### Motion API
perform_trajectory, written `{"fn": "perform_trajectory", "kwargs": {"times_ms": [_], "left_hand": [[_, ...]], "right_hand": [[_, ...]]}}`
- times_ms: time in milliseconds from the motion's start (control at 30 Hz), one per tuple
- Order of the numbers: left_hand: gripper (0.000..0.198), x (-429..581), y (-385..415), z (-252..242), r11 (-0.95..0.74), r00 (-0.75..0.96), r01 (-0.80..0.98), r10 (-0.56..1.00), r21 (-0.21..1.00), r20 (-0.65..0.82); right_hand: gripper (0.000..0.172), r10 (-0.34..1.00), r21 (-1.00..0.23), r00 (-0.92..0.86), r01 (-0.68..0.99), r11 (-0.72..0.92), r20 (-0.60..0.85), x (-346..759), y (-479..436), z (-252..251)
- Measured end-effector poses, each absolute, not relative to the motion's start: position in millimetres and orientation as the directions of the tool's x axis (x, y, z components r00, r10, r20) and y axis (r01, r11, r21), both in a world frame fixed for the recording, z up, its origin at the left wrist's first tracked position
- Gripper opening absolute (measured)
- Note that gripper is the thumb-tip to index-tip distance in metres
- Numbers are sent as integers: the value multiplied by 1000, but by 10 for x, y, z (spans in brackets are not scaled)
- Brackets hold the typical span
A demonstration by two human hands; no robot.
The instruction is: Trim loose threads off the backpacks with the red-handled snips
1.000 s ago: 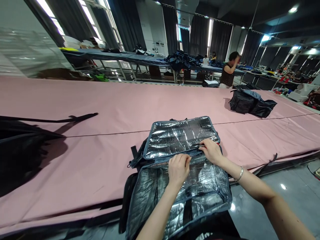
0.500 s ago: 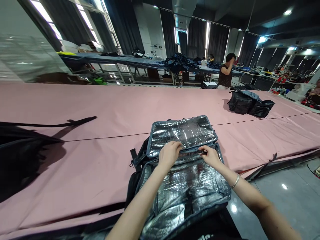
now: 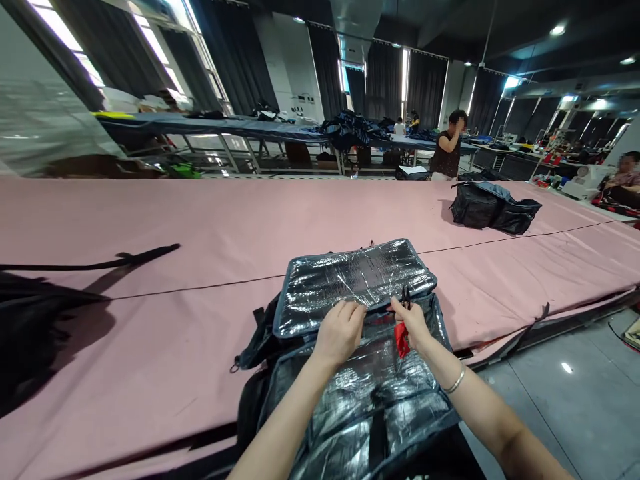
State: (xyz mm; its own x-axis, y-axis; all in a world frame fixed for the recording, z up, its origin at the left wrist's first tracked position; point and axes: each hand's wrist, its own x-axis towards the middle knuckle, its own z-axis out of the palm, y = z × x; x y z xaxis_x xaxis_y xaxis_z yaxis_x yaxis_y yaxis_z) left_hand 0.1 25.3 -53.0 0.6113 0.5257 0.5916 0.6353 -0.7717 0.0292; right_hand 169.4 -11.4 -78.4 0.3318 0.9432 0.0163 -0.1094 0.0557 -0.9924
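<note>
An open black bag with a shiny silver lining (image 3: 350,393) lies in front of me, its silver-lined lid (image 3: 350,277) folded back on the pink cloth. My left hand (image 3: 343,330) is closed on the edge of the bag where lid and body meet; its fingertips are curled in. Closed around small dark snips (image 3: 406,297) is my right hand (image 3: 411,321), just right of the left one. The tips of the snips point up toward the lid, and a piece of red material (image 3: 401,340) hangs below the fingers.
The pink-covered table (image 3: 225,220) spans the view. A second black bag (image 3: 493,208) stands at the back right, and a dark bag with a strap (image 3: 30,320) lies at the left. Beyond the table is a person (image 3: 447,150).
The snips in my right hand have turned from lying sideways to pointing up, and the red material has come into view. The lid has tilted slightly, and the camera view has shifted.
</note>
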Motion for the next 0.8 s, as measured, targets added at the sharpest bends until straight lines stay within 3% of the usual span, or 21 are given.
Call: {"fn": "perform_trajectory", "kwargs": {"times_ms": [100, 200, 300, 367, 433, 533, 600, 667, 800], "left_hand": [[18, -20, 28, -548, -792, 566, 611, 442, 7, 696], [16, -36, -165, -573, -788, 476, 612, 440, 73, 761], [13, -33, -382, -599, -753, 272, 605, 501, 259, 821], [10, -12, -536, -609, -703, 129, 544, 609, 458, 783], [13, 30, -663, -605, -558, 43, 433, 797, 708, 602], [29, 133, -743, -565, -121, 14, 144, 993, 982, 121], [37, 217, -732, -523, 128, 55, -74, 991, 989, -124], [39, 300, -706, -488, 263, 113, -213, 963, 941, -244], [37, 415, -697, -485, 284, 136, -331, 958, 900, -252]], "right_hand": [[46, 945, -935, 320, -351, 48, -71, 1648, -220, -742], [50, 946, -915, 312, -400, 51, -83, 1583, -329, -732], [49, 943, -888, 321, -455, 74, -86, 1513, -432, -740], [48, 940, -879, 330, -469, 89, -81, 1476, -497, -740], [48, 937, -883, 341, -460, 99, -72, 1451, -557, -734], [50, 933, -886, 354, -450, 108, -66, 1426, -635, -731], [49, 932, -891, 358, -440, 112, -60, 1412, -675, -742], [48, 933, -903, 357, -414, 119, -41, 1402, -705, -757], [43, 944, -931, 329, -352, 97, -26, 1439, -754, -744]]}}
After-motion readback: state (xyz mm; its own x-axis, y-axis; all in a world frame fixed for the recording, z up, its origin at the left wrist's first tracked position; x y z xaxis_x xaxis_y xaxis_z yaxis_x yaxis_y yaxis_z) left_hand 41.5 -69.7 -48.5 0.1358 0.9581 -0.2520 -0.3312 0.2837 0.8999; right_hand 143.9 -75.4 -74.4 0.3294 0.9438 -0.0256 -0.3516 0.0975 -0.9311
